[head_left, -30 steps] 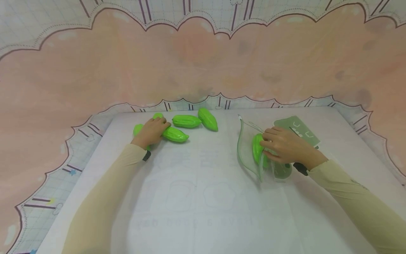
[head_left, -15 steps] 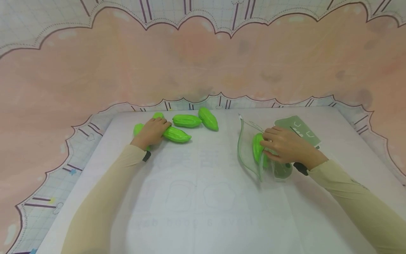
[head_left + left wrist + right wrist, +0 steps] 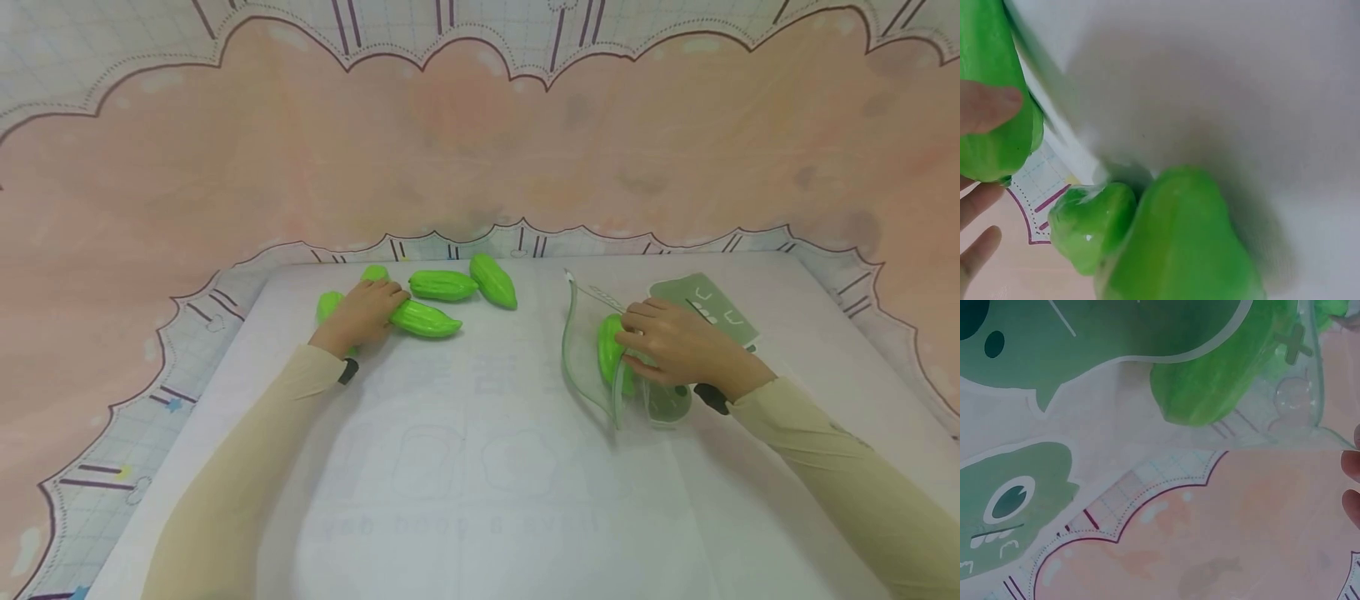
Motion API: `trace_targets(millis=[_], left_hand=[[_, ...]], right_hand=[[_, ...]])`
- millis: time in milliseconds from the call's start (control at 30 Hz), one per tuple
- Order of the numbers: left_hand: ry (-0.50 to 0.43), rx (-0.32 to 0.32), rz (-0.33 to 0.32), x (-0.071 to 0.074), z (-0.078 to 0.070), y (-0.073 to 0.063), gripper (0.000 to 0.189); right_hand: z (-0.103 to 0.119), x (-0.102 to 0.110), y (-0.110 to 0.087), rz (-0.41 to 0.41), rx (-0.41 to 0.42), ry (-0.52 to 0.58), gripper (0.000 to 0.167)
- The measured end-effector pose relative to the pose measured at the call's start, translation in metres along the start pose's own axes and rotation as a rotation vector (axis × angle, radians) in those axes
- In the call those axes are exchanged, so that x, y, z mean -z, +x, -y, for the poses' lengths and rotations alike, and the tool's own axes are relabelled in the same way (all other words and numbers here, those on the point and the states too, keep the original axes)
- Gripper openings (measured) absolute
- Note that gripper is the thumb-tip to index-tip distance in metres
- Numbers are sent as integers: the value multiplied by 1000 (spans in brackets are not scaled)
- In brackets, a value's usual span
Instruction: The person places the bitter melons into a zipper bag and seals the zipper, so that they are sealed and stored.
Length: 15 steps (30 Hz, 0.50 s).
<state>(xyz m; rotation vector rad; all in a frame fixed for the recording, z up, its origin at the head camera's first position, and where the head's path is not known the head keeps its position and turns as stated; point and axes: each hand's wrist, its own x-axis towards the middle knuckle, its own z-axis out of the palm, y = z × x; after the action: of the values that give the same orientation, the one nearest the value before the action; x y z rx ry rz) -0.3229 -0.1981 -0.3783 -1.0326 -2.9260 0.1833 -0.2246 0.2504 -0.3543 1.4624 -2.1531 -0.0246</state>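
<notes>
My left hand (image 3: 362, 317) grips a green ridged fruit with a pointed tip (image 3: 426, 319), low over the back left of the table. In the left wrist view the thumb (image 3: 988, 107) lies across this fruit, with other fingers below it. Two more green fruits (image 3: 327, 305) (image 3: 375, 272) lie behind and beside that hand, partly hidden. My right hand (image 3: 671, 346) pinches the edge of a clear bag with green cartoon creatures (image 3: 701, 296). The bag's mouth gapes toward the left, and a similar green fruit (image 3: 1204, 394) lies inside it.
Two other green fruits (image 3: 442, 286) (image 3: 493, 282) lie near the table's back edge, touching or nearly so. A white cloth (image 3: 465, 467) with faint printing covers the table. A peach-coloured cloth with a scalloped pattern (image 3: 480, 158) hangs behind.
The fruit in my left hand has shifted slightly to the right, its tip reaching further from the fingers. My right hand and the bag have stayed put.
</notes>
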Motion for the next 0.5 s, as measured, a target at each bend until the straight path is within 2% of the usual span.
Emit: trace_targets(millis=[500], left_hand=[[-2, -53, -38, -2, -8, -1, 48]], right_hand=[[1, 1, 0, 12, -4, -8, 38]])
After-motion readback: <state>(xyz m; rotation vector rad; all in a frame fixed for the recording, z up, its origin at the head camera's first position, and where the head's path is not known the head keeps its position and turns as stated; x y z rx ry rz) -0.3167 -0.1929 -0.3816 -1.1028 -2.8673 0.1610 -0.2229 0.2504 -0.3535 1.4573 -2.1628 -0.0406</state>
